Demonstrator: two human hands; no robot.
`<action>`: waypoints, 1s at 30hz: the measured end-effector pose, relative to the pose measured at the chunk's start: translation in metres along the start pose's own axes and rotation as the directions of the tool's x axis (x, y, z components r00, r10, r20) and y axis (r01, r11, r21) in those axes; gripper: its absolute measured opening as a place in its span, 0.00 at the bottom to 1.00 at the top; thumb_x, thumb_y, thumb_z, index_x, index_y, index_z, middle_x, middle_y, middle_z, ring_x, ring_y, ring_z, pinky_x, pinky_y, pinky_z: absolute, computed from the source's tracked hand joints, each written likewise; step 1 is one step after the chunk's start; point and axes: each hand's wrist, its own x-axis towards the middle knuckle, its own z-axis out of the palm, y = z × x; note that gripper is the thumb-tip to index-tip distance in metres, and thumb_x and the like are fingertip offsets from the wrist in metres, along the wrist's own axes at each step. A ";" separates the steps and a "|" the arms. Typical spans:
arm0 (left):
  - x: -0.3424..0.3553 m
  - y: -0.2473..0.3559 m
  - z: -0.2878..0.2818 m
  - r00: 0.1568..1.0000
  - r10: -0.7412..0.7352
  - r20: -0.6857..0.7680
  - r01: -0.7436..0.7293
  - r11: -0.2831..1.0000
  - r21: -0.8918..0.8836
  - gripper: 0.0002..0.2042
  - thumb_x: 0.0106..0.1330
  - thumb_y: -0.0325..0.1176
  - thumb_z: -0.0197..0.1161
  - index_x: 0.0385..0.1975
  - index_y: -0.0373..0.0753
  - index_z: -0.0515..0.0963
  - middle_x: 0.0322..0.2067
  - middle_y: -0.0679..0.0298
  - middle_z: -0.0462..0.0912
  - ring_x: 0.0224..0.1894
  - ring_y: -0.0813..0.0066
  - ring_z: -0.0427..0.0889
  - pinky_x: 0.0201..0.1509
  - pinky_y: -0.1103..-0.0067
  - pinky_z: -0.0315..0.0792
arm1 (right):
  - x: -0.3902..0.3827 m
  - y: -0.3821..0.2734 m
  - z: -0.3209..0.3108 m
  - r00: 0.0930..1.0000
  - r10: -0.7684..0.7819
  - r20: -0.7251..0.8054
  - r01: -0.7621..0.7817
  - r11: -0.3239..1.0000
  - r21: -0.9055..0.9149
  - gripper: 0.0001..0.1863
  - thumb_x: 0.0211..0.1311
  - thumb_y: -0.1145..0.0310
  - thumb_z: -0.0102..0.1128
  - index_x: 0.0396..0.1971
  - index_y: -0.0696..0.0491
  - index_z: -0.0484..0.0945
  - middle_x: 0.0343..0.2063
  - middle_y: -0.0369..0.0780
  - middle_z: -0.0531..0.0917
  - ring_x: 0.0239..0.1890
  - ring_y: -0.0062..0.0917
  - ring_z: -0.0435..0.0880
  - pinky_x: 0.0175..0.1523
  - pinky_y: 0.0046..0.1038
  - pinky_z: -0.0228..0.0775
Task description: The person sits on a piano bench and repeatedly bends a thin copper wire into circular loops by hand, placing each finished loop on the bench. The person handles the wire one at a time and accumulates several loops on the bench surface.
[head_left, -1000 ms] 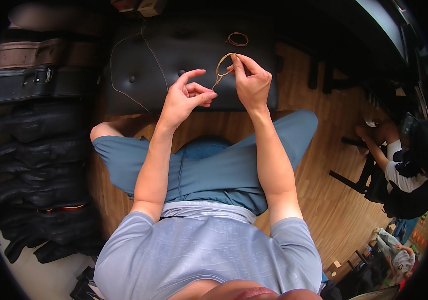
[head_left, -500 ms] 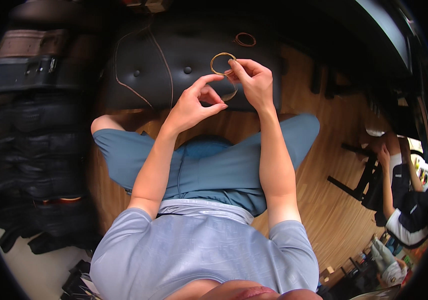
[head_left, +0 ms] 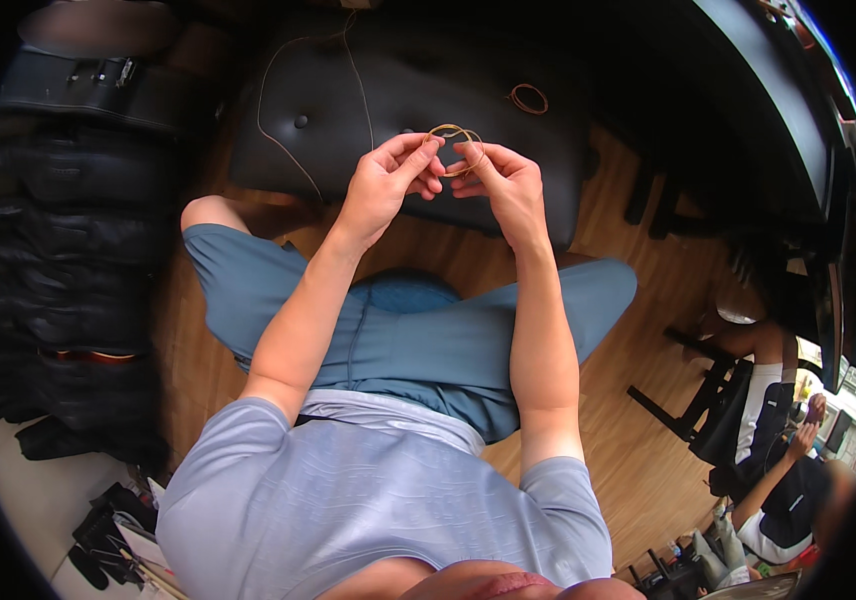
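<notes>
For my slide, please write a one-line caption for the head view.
Both hands, left hand and right hand, hold a coiled wire loop over a black padded stool.

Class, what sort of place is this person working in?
Probably a music shop or repair workshop: dark instrument cases stacked at the left, a padded black bench, and coiled wire held in both hands.

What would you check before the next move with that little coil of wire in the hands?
1. Both hands on the coil: ok; left hand and right hand pinch the wire coil.
2. Coil held clear above the black padded bench: ok.
3. Spare coil within view on the bench: ok.
4. Loose wire strand free of the hands: ok.
5. Coil's end tucked in: cannot tell.
6. Seated person at the right keeps apart: ok.
</notes>
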 end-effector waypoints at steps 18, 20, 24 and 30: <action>-0.001 -0.001 -0.002 0.962 0.196 -0.191 -0.172 0.976 0.134 0.12 0.70 0.34 0.68 0.46 0.33 0.83 0.32 0.67 0.85 0.26 0.88 0.75 0.29 0.88 0.69 | -0.003 0.010 0.008 0.996 -0.006 0.091 0.011 0.998 -0.058 0.14 0.77 0.64 0.55 0.47 0.61 0.81 0.31 0.37 0.84 0.31 0.18 0.82 0.39 0.23 0.82; -0.001 0.000 -0.006 0.981 0.105 -0.165 -0.119 0.990 -0.078 0.12 0.70 0.32 0.68 0.47 0.33 0.83 0.33 0.67 0.84 0.25 0.87 0.72 0.29 0.88 0.66 | -0.004 0.008 0.009 0.992 -0.008 0.124 0.011 1.000 -0.028 0.14 0.77 0.64 0.54 0.46 0.60 0.81 0.31 0.36 0.83 0.32 0.17 0.82 0.40 0.24 0.82; -0.001 -0.005 -0.017 0.997 0.079 -0.017 -0.079 0.997 -0.025 0.12 0.71 0.30 0.66 0.50 0.32 0.82 0.39 0.63 0.87 0.31 0.84 0.79 0.35 0.86 0.72 | -0.007 0.004 0.005 0.988 -0.008 0.151 -0.008 0.994 0.105 0.14 0.77 0.63 0.54 0.44 0.60 0.81 0.31 0.36 0.82 0.33 0.18 0.82 0.40 0.24 0.83; -0.007 -0.004 -0.011 0.978 0.120 0.173 -0.148 0.977 0.154 0.16 0.74 0.27 0.60 0.59 0.32 0.78 0.52 0.55 0.85 0.51 0.71 0.84 0.54 0.81 0.76 | -0.008 0.001 -0.003 0.994 -0.015 0.111 -0.001 0.989 0.148 0.14 0.75 0.63 0.57 0.42 0.60 0.81 0.31 0.38 0.84 0.33 0.18 0.84 0.41 0.25 0.84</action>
